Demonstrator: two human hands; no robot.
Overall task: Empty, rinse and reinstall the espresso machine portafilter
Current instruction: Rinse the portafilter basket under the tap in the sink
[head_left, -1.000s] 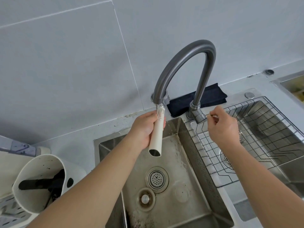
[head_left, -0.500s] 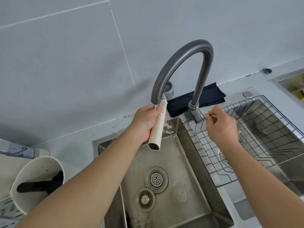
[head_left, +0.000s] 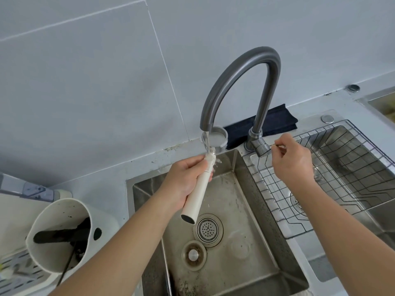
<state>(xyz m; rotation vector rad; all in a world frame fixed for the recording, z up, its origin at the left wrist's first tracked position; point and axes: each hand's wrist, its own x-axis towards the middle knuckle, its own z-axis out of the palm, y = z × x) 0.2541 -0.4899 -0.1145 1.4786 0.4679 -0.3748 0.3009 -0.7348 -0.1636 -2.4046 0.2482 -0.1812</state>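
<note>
My left hand (head_left: pixel 183 180) grips the cream handle of the portafilter (head_left: pixel 198 195), handle end pointing down toward me. Its round metal head (head_left: pixel 215 138) is raised just behind the mouth of the grey arched faucet (head_left: pixel 235 69). A thin stream of water runs from the spout onto the neck of the portafilter and splashes there. My right hand (head_left: pixel 292 161) pinches the thin faucet lever (head_left: pixel 275 145) beside the faucet base. All of this is above the left sink basin (head_left: pixel 245 210).
A drain strainer (head_left: pixel 208 229) and a plug (head_left: pixel 193 255) sit in the stained basin floor. A wire rack (head_left: pixel 346 159) lies over the right basin. A black cloth (head_left: pixel 275 122) is behind the faucet. A white container (head_left: pixel 64 233) holding dark tools stands at left.
Water now runs from the spout onto the portafilter. My left hand has shifted the portafilter so its metal head shows behind the spout. My right hand stays on the lever.
</note>
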